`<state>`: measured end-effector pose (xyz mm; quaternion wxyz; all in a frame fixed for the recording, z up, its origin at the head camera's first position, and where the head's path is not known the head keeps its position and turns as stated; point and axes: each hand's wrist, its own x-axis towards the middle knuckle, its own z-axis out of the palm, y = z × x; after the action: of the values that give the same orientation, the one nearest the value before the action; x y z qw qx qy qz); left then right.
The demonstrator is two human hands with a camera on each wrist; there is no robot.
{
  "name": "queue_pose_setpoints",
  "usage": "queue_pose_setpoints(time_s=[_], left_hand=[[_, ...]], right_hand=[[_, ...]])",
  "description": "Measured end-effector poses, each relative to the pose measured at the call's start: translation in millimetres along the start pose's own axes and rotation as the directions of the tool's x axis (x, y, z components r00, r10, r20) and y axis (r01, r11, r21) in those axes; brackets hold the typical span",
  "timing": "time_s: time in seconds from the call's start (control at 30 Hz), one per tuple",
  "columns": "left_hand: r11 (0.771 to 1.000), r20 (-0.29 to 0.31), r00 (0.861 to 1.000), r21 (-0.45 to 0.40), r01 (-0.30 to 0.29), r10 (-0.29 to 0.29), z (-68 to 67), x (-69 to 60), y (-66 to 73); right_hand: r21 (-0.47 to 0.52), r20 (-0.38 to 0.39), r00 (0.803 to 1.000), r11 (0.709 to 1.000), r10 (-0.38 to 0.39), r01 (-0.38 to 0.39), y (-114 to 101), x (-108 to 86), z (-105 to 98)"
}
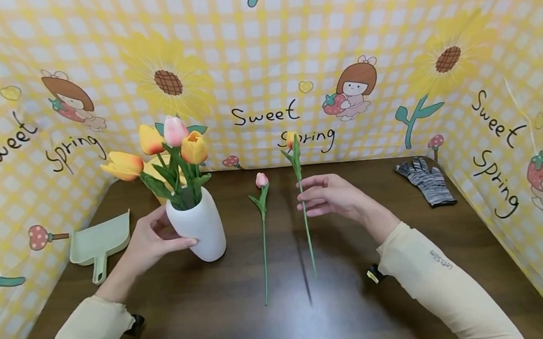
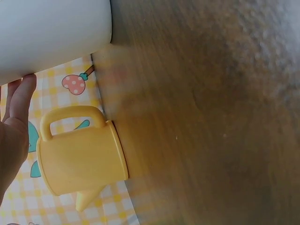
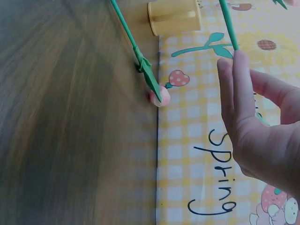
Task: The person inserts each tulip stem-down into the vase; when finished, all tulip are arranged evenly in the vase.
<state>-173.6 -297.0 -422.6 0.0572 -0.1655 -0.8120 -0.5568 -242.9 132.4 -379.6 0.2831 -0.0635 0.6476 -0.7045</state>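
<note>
In the head view, my left hand (image 1: 151, 240) grips a white vase (image 1: 203, 228), its thumb across the front. The vase leans slightly and holds yellow-orange tulips (image 1: 194, 147) and a pink one (image 1: 175, 131). To the right, my right hand (image 1: 335, 199) pinches the green stem of a single yellow-orange tulip (image 1: 296, 160), bloom up, held above the table. Between the hands a pink tulip (image 1: 261, 179) lies on the table, bloom toward the back. The left wrist view shows fingertips against the vase (image 2: 51, 35); the right wrist view shows the pinched stem (image 3: 228, 26).
A yellow watering can (image 2: 79, 157) stands behind the vase. At the left lies a pale green dustpan (image 1: 101, 239); at the back right, a grey knitted glove (image 1: 428, 182). A checked yellow cloth (image 1: 253, 50) surrounds the brown table (image 1: 206, 316) at the back and sides.
</note>
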Motion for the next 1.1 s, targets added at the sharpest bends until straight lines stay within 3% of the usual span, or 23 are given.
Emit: queue_pose_setpoints(time_s=[0.47,0.8,1.1], left_hand=[[1.0,0.006,1.0,-0.003,0.003,-0.003,-1.6,1.1,1.0],[1.0,-0.001,1.0,-0.004,0.003,-0.003,-2.4,-1.6,1.5],[1.0,-0.001,1.0,0.011,0.019,-0.019,-1.5,-0.8,4.0]], right_hand=[[0.102,0.043,0.992,0.988,-0.119,0.114,5.7,-37.0,-7.2],[0.107,0.015,0.977,0.971,-0.215,0.212,-8.6,-48.3,14.4],[0.255,0.012,0.94,0.91,-0.34,0.326,-34.0,-52.7,41.1]])
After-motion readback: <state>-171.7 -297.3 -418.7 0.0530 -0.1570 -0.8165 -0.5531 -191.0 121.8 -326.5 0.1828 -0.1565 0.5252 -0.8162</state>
